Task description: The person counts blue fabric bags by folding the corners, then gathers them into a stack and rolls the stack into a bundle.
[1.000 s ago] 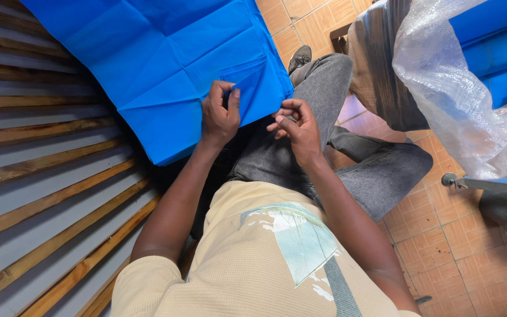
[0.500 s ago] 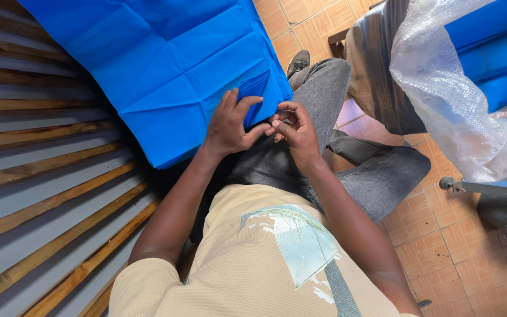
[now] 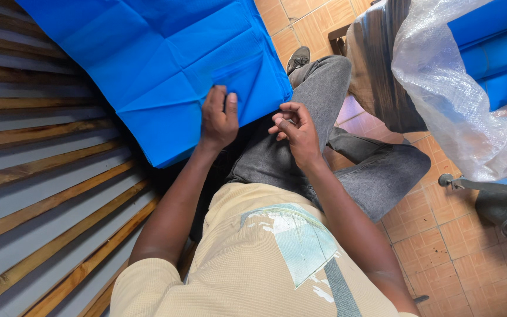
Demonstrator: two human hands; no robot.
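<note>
Head view looks straight down on a seated person in a beige shirt (image 3: 253,258) and grey trousers (image 3: 324,117), with a slatted wooden table (image 3: 42,176) on their left. A big sheet of blue fabric (image 3: 165,64), creased in squares, lies over the table's near edge and hangs a little past it toward the lap.

The left hand (image 3: 219,117) rests on the fabric by that overhanging edge, fingers closed down with the thumb against them, pinching a small raised fold of the cloth. The right hand (image 3: 293,128) is over the thigh, just beside the fabric's corner but apart from it; its fingertips are curled together as if nipping something very small, though whether anything is in them I cannot tell.

To my eye the work is fine handling at the cloth's edge, and it would go best with the left pinch kept firm and close to the hem so the fold stays flat, and the right fingers brought in right beside it rather than reaching across.

A bundle in clear plastic wrap (image 3: 459,88) with more blue material sits over the tiled floor (image 3: 435,235) on the right.
</note>
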